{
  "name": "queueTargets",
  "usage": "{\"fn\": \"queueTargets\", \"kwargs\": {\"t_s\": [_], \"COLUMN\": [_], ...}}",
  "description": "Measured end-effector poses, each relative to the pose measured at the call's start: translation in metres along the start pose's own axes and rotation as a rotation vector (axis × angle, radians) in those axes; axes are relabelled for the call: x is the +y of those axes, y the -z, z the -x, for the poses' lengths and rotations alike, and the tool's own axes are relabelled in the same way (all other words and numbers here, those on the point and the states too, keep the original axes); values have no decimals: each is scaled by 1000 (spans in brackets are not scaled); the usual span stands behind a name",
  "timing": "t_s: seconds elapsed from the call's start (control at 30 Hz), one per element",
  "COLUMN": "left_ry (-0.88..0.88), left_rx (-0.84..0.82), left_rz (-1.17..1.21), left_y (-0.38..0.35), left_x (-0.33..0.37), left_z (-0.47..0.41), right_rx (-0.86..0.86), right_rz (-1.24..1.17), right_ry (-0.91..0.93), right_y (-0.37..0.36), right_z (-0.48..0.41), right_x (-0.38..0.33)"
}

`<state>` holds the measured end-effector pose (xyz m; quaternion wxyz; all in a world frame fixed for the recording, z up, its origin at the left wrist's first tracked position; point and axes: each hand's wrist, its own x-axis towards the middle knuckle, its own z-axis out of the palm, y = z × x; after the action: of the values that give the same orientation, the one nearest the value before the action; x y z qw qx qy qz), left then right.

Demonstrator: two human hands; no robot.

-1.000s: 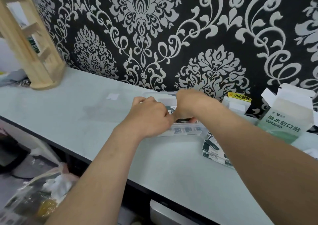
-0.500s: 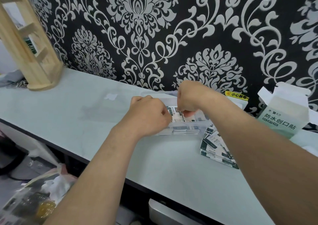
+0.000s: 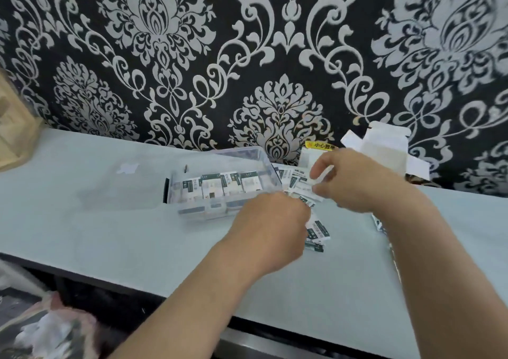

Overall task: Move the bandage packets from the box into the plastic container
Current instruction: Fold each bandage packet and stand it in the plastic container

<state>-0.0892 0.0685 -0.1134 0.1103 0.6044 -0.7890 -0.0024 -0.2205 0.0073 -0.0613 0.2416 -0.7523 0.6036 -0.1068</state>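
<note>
The bandage packets [image 3: 220, 187] stand on edge in a tidy row inside the plastic container [image 3: 262, 159], a clear shallow tub sitting on the table [image 3: 110, 229] close to the wall. Their dark green and white faces show through its front wall. Just to the right of the tub, touching its side, lies a loose pile [image 3: 316, 231] of the same packets, fanned untidily across the tabletop. Both hands are over that pile. The right hand [image 3: 354, 180] has its thumb and forefinger drawn together on a single packet [image 3: 320, 178], which looks pinched between them just above the heap, though the motion blurs it. The left hand [image 3: 272, 226] sits lower and nearer, its back turned up and its fingers curled down onto the near edge of the pile. They are hidden from where I stand, so I cannot tell whether it has hold of anything. Behind the right hand stands the box [image 3: 384, 149], white, upright against the wall, its top flaps thrown open. A yellow label [image 3: 320, 146] shows beside it. The wall carries black wallpaper [image 3: 275, 42] with a silvery damask pattern. At the far left edge of the table is a corner of a wooden rack [image 3: 13, 138], and below the table's front edge, down on the left, sits a crumpled plastic bag [image 3: 49, 328].
</note>
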Motion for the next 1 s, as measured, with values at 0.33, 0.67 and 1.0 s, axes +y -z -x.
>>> {"fn": "queueTargets", "kwargs": {"t_s": [0.33,0.67,1.0], "left_ry": [19,57,21], "left_rx": [-96,-84,31], "left_rz": [-107,-12,-151], "left_y": [-37,-28,-23], "left_x": [19,11,11], "left_z": [-19,-17,-13], "right_rx": [-265,-191,-3], "right_rz": [-112,-125,-266], "right_ry": [-107,-170,-144], "right_y": [-32,-22,-3], "right_z": [-2,-1,1], "right_x": [39,47,66]}}
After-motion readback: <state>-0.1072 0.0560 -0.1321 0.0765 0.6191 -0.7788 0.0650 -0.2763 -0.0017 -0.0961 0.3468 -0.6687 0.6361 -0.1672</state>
